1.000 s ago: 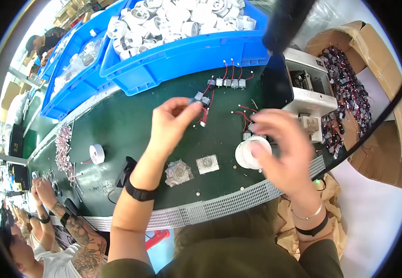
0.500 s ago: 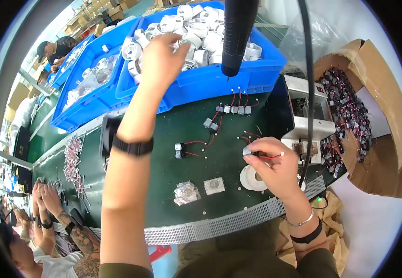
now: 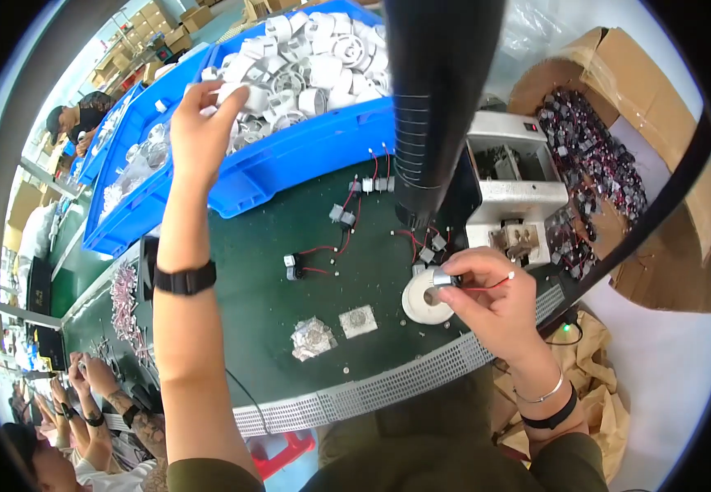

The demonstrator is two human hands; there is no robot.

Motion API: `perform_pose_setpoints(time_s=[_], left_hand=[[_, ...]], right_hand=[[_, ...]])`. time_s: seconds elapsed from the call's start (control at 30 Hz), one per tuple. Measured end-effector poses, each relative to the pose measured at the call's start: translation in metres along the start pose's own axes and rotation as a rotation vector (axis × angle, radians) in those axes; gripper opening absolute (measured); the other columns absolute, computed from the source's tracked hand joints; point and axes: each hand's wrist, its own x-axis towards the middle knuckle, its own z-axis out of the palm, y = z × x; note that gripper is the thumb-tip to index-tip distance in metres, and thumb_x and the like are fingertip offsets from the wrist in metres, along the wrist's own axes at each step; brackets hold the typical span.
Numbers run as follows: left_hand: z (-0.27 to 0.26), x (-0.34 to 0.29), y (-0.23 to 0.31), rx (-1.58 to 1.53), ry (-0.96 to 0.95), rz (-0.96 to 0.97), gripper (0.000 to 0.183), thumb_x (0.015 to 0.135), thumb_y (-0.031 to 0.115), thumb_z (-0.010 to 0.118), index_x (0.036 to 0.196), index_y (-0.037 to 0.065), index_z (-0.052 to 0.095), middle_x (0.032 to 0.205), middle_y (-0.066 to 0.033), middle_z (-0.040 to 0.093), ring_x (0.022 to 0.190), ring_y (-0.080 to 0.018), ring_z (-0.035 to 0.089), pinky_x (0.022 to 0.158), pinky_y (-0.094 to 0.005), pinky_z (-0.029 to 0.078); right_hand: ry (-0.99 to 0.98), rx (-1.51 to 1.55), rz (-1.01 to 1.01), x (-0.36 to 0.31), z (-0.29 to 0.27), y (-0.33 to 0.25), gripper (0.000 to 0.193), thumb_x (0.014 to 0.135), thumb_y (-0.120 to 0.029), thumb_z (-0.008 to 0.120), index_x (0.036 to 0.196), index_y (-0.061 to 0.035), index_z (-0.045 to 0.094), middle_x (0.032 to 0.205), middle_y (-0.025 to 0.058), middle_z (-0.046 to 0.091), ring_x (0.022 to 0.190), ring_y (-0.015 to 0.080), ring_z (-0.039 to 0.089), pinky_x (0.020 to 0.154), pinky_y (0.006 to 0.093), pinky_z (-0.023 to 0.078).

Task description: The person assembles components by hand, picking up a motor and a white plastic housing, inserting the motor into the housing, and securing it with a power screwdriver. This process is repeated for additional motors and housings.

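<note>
My left hand [image 3: 197, 135] is at the left end of the blue bin [image 3: 323, 146], its thumb and fingers closed around a white round plastic housing [image 3: 239, 98]. More white plastic housings [image 3: 323, 70] fill that bin. Low over the bench's right side, my right hand [image 3: 495, 299] pinches a small silver motor [image 3: 444, 279]. Red and black leads [image 3: 487, 288] run from the motor across my fingers to a white plug. Just beneath it lies a white ring-shaped spool [image 3: 421, 305]. Several more small motors with red leads, including a pair [image 3: 293, 266], lie on the green bench.
A black cylindrical tool [image 3: 437, 107] hangs over the bench before me. Right of it stand a grey metal machine [image 3: 515, 176] and a cardboard box [image 3: 651, 98] of wired motors. Crumpled foil [image 3: 313, 338] lies near the front edge. Co-workers' arms [image 3: 101, 381] reach in at left.
My left hand has moved left along the bin and now holds a white housing. My right hand still holds the motor, its silver body now more visible. The whole view has shifted.
</note>
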Motion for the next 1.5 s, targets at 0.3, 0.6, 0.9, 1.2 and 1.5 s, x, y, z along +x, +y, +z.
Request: perform_pose_setpoints(time_s=[0.3,0.6,0.9,1.2,1.5], left_hand=[[0.002,-0.002,-0.021,0.084,-0.064,-0.173,0.046,0.078,0.024,0.069,0.112,-0.004,0.056,0.097,-0.0135,0.062,0.086,-0.0196,0.061,0.071,-0.0327,0.052],[0.004,-0.150,0.072,-0.314,-0.775,0.195,0.020,0.082,0.016,0.056,0.094,0.001,0.063,0.080,-0.0141,0.063,0.070,-0.0218,0.063,0.065,-0.0314,0.049],[0.056,-0.208,0.098,0.034,-0.654,0.411,0.038,0.074,0.033,0.069,0.096,0.002,0.063,0.105,-0.0090,0.060,0.096,-0.0296,0.057,0.077,-0.0402,0.048],[0.046,-0.217,0.062,-0.413,-0.670,0.419,0.054,0.064,0.017,0.078,0.111,0.002,0.056,0.106,-0.0140,0.058,0.096,-0.0329,0.055,0.087,-0.0410,0.043],[0.039,-0.214,0.066,-0.285,-0.711,0.355,0.065,0.060,0.025,0.081,0.114,0.004,0.054,0.110,-0.0142,0.056,0.102,-0.0324,0.053,0.088,-0.0416,0.043]], right_hand=[[0.026,0.148,0.043,-0.010,0.010,-0.006,0.021,0.080,0.005,0.063,0.100,0.0031,0.058,0.093,0.0070,0.058,0.085,0.0114,0.060,0.074,0.0243,0.052],[0.229,0.096,-0.052,-0.012,-0.028,-0.011,0.025,0.079,0.005,0.062,0.103,0.0038,0.054,0.090,0.0117,0.062,0.072,0.0165,0.062,0.064,0.0270,0.053],[0.122,0.214,0.078,-0.007,-0.024,-0.003,0.031,0.079,0.005,0.064,0.108,0.0043,0.053,0.097,0.0085,0.060,0.086,0.0115,0.061,0.073,0.0221,0.052],[-0.036,-0.171,0.162,-0.006,-0.024,0.002,0.030,0.074,0.007,0.066,0.102,0.0007,0.058,0.092,0.0066,0.062,0.088,0.0126,0.057,0.076,0.0256,0.047],[-0.130,-0.534,-0.065,0.008,-0.017,-0.004,0.025,0.068,-0.001,0.073,0.090,-0.0028,0.062,0.087,0.0056,0.059,0.078,0.0142,0.056,0.071,0.0259,0.046]])
